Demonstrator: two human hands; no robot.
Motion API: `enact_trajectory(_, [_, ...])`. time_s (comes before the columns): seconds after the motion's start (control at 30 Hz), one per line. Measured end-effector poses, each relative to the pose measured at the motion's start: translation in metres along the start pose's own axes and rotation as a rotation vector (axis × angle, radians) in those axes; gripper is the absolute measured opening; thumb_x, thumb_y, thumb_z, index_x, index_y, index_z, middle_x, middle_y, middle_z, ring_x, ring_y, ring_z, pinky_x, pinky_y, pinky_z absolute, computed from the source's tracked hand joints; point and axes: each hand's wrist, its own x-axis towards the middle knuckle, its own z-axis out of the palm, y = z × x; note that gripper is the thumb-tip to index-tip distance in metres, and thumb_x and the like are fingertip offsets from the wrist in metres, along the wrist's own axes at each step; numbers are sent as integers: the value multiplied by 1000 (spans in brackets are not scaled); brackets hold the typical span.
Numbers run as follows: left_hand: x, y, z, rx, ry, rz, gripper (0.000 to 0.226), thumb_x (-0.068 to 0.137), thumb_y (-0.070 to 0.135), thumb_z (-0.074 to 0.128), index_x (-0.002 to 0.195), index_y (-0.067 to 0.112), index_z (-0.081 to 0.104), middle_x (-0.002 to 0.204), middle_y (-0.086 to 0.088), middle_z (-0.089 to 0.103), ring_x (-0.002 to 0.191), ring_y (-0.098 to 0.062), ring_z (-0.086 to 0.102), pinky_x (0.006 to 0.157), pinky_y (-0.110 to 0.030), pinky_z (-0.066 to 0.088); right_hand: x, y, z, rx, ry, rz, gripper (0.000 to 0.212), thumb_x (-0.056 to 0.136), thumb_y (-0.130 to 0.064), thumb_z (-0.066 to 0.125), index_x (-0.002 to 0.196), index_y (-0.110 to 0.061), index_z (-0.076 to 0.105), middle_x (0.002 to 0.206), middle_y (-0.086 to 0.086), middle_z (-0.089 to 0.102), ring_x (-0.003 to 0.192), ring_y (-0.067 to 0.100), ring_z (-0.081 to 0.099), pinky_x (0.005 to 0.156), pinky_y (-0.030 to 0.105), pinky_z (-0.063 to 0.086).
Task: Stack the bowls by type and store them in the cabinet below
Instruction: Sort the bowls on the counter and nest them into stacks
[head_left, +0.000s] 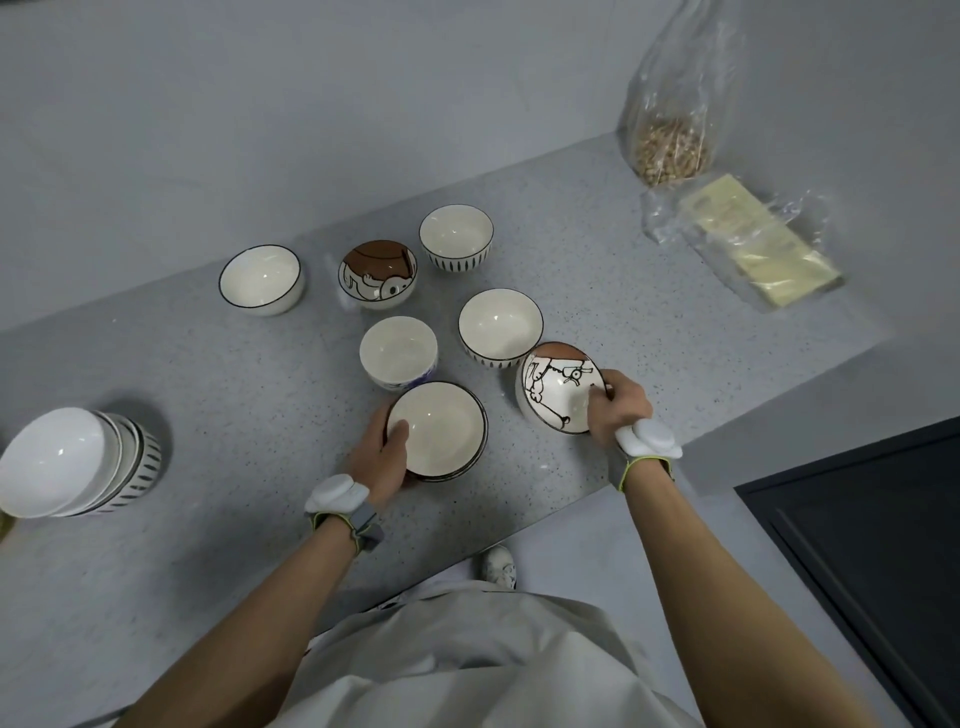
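At lower centre of the grey table (208, 364), the left hand (382, 457) grips a black-rimmed bowl stack (436, 431) while the right hand (615, 408) pinches a tilted cartoon bowl (558, 387), best nested gently into its twin (378, 273) at upper centre.

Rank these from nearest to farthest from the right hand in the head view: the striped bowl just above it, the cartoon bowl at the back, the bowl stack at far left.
From the right hand:
1. Striped bowl, just up-left of the hand.
2. Back cartoon bowl, farther up-left, mid-counter.
3. Bowl stack, at the counter's far left edge.
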Motion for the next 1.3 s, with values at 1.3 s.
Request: enact_trajectory(1.3, [-17, 15, 17, -149, 50, -126, 47, 89, 13, 45, 133, 29, 45, 114, 2, 62, 95, -19, 59, 81, -40, 56, -26, -52, 58, -104, -353, -444, 16, 88, -23, 65, 101, -21, 74, 84, -6, 59, 83, 11, 53, 76, 18, 37])
